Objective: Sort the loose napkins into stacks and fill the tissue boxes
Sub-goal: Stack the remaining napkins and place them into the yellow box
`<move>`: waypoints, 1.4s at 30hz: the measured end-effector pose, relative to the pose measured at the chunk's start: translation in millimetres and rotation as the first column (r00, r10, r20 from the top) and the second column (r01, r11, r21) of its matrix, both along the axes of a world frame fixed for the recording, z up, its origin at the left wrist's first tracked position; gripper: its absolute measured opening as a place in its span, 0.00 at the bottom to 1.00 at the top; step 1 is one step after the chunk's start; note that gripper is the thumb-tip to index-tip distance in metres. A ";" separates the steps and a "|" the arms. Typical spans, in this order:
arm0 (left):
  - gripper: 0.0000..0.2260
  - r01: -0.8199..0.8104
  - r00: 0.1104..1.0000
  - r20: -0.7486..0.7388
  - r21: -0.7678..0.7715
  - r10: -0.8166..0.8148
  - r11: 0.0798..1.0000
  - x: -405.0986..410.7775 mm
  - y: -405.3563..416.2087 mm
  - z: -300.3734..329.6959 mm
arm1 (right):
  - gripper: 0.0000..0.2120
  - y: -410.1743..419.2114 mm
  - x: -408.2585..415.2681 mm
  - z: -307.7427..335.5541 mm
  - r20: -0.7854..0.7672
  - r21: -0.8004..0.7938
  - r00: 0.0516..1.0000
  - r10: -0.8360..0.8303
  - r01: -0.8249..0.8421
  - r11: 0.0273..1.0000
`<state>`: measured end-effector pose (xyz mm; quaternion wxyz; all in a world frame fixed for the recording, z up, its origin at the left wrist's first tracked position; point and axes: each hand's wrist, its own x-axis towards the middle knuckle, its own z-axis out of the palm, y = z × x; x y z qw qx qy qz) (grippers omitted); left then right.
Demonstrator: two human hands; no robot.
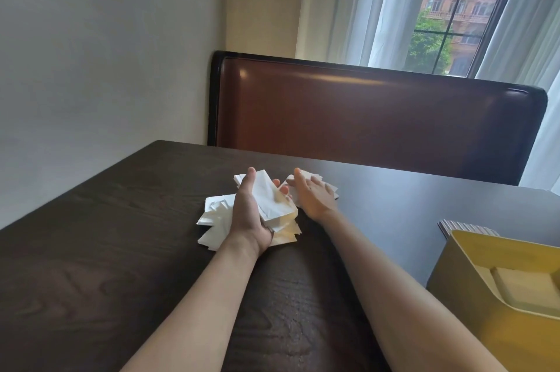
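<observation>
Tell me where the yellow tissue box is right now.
In the head view the yellow tissue box sits at the lower right, on the dark wooden table, right of the right forearm.

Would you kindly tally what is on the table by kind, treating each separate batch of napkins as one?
Napkin batches: 3 (held stack, loose pile, pile under the right hand)
Yellow boxes: 1
Striped items behind the box: 1, identity unclear
Total: 5
</observation>
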<state>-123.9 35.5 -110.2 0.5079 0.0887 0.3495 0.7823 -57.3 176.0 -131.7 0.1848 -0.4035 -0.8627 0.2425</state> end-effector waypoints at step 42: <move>0.32 0.116 0.993 -0.022 -0.034 -0.116 0.993 31.9 -17.5 -1.6 | 0.07 -66.4 91.9 32.1 -0.843 -0.360 0.469 -0.262 -0.131 0.924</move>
